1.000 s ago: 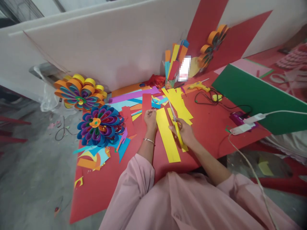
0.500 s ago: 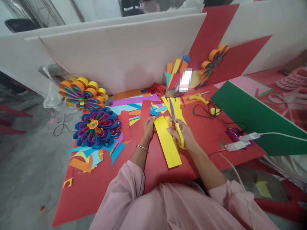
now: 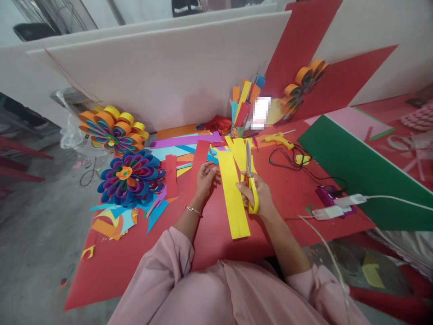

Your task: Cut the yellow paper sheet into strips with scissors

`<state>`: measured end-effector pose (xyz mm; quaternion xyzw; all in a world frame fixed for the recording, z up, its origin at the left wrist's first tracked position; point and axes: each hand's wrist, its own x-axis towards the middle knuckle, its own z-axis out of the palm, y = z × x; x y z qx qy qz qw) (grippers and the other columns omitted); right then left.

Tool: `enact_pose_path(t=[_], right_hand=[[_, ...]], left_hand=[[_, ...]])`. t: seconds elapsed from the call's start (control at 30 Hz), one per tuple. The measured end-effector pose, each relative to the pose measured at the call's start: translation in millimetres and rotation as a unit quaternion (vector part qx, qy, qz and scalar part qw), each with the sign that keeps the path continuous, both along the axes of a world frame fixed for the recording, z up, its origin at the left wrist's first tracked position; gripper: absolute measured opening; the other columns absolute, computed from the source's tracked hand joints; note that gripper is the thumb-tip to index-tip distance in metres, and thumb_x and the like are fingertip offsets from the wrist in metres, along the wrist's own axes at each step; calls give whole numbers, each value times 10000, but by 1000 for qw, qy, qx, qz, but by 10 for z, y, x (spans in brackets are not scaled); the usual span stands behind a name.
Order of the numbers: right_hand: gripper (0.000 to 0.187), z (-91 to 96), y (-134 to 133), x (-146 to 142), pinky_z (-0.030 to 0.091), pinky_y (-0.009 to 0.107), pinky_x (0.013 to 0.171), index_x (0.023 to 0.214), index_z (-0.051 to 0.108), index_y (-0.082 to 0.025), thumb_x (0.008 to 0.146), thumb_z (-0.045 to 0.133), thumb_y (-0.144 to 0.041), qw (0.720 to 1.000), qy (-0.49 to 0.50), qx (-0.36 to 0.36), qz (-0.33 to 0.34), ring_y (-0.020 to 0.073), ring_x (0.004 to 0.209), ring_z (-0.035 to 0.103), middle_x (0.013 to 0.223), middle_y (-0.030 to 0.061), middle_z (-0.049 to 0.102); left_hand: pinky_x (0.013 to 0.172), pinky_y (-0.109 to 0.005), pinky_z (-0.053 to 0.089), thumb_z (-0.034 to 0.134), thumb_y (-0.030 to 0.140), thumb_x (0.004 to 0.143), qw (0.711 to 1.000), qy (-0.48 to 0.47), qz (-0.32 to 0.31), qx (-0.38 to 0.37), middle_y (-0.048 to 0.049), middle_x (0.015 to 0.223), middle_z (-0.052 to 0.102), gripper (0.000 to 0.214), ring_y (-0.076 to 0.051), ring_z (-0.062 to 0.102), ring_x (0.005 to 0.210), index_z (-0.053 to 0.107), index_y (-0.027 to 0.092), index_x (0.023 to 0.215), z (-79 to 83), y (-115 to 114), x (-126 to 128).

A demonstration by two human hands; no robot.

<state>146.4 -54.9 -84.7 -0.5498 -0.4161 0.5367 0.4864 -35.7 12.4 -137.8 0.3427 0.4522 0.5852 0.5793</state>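
Observation:
My right hand [image 3: 257, 195] is closed round yellow-handled scissors [image 3: 250, 176], whose blades point away from me over a long yellow paper strip [image 3: 233, 198]. That strip lies on the red board [image 3: 142, 257] in front of me. My left hand [image 3: 204, 178] rests with curled fingers at the strip's far left edge, next to a red paper strip [image 3: 199, 158]; whether it pinches the yellow strip I cannot tell. More yellow strips [image 3: 238, 146] lie beyond the blades.
Two paper flowers, one blue and purple [image 3: 130, 177], one orange [image 3: 111, 128], sit at the left. Coloured strips and scraps [image 3: 182, 144] litter the board. A cup of strips [image 3: 241, 108], a yellow glue gun [image 3: 279, 140], a power strip [image 3: 333, 207], a green board [image 3: 365, 167].
My right hand has raised the scissors and turned them so the blades point straight away from me. The yellow strip has shifted slightly. The view has tilted.

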Motion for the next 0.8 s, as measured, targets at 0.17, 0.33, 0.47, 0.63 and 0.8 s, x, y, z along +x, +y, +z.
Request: enact_pose_path(t=[0.17, 0.33, 0.47, 0.63, 0.8], right_hand=[[719, 118, 151, 136, 427, 200, 392, 1241, 620, -217, 692, 889, -595, 997, -1, 68, -46, 81, 443, 524, 699, -75, 628], [684, 300, 303, 261, 476, 209, 441, 1262, 622, -217, 733, 881, -565, 988, -10, 122, -90, 90, 498, 548, 751, -59, 657], [610, 320, 317, 322, 521, 237, 501, 1291, 627, -244, 817, 829, -570, 977, -31, 159, -136, 117, 549, 588, 755, -55, 632], [481, 122, -23, 426, 538, 265, 560, 1292, 634, -250, 935, 707, -563, 969, -105, 187, -124, 146, 616, 609, 786, -32, 613], [505, -67, -539, 431, 577, 308, 630, 1351, 638, -223, 981, 639, -565, 981, -153, 119, -10, 197, 732, 669, 918, 40, 693]], left_hand=[[370, -204, 314, 758, 721, 806, 989, 6, -144, -20, 33, 538, 598, 551, -85, 483, 380, 673, 182, 881, 262, -236, 65], [617, -260, 510, 948, 495, 706, 950, 79, -302, -10, -68, 859, 779, 479, -155, 671, 690, 798, 138, 988, 606, -584, 202], [465, -219, 322, 823, 599, 820, 956, 152, -252, 2, 46, 545, 551, 459, -68, 447, 471, 755, 146, 798, 676, -636, 264], [346, -216, 269, 814, 681, 772, 989, 90, -115, -12, 68, 490, 542, 529, -78, 424, 344, 708, 175, 882, 851, -468, 279], [348, -209, 378, 811, 620, 803, 988, 51, -140, 25, 32, 508, 613, 457, -125, 563, 397, 697, 185, 888, 1139, -331, 250]])
